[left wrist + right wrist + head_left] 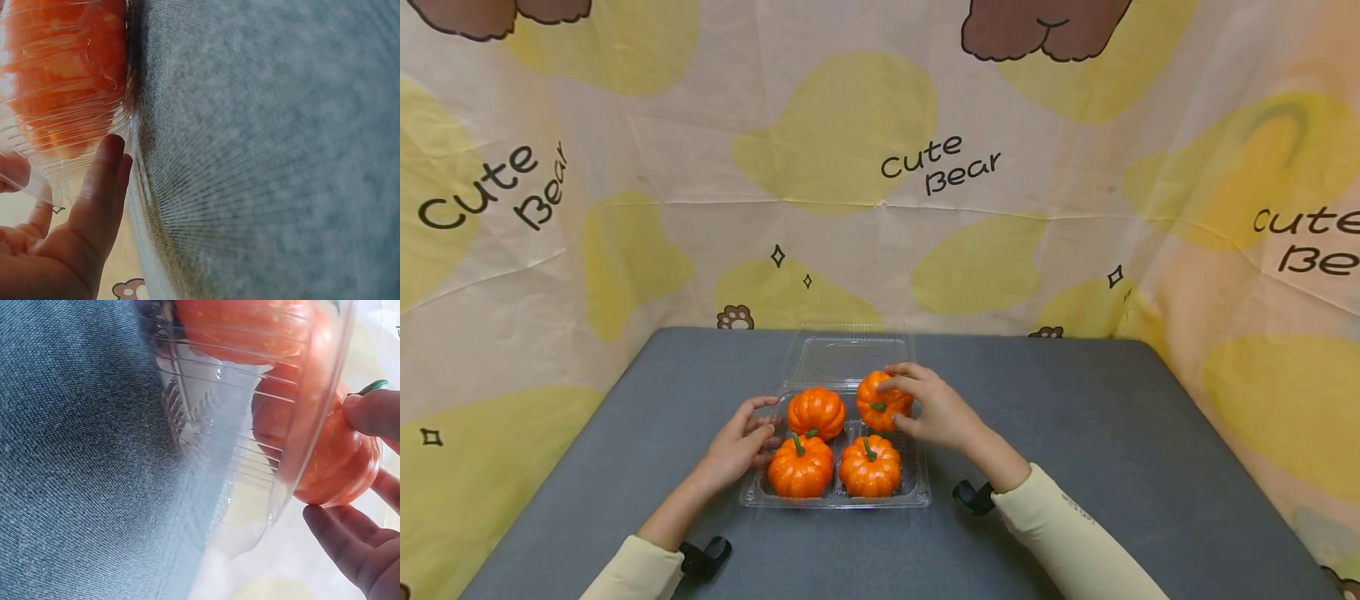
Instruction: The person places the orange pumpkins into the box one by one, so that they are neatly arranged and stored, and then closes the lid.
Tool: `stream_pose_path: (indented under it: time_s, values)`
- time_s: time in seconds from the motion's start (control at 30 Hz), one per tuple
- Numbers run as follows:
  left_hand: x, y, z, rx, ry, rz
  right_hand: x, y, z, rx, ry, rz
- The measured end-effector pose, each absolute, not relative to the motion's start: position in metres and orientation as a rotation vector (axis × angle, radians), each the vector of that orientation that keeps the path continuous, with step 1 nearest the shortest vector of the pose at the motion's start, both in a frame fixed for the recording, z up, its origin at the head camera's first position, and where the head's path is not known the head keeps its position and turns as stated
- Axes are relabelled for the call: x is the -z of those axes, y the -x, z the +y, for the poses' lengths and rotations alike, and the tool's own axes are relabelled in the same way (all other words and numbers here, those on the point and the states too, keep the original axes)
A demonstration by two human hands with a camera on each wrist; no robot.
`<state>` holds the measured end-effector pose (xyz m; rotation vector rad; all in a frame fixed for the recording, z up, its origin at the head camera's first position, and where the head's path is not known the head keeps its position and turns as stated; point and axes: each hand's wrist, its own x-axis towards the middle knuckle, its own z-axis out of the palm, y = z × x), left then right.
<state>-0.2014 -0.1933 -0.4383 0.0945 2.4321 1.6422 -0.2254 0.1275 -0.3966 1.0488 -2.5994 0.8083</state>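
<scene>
A hinged clear plastic box (pixel 835 502) holds three small orange pumpkins with green stems: one at back left (pixel 816 412), one at front left (pixel 801 468) and one at front right (pixel 870 468). My right hand (pixel 936 408) grips another orange pumpkin (pixel 880 402) over the back right compartment. In the right wrist view, thumb and fingers (pixel 340 544) are round this pumpkin (pixel 337 459), partly above the box rim. My left hand (pixel 737 442) rests against the box's left side. Its fairly straight fingers (pixel 94 194) touch the ribbed wall in the left wrist view.
The box's transparent lid (pixel 850 358) lies folded back behind it on the grey table (pixel 1037 400). A patterned cloth (pixel 850 167) hangs behind and along both sides of the table. Each wrist wears a black band mount (pixel 973 497).
</scene>
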Motion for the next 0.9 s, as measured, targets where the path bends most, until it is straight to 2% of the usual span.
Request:
stream_pose_path:
  time_s: [0.43,0.9]
  values:
    - [0.4386,0.2013,-0.1935,-1.653,-0.114,2.422,0.4005,0.2274,0.1231,-0.671,-1.175,-2.507]
    - [0.4395,0.2012,-0.1935,-1.645,-0.110,2.429,0.4001,0.2268,0.1218,-0.701,-1.080,-2.595]
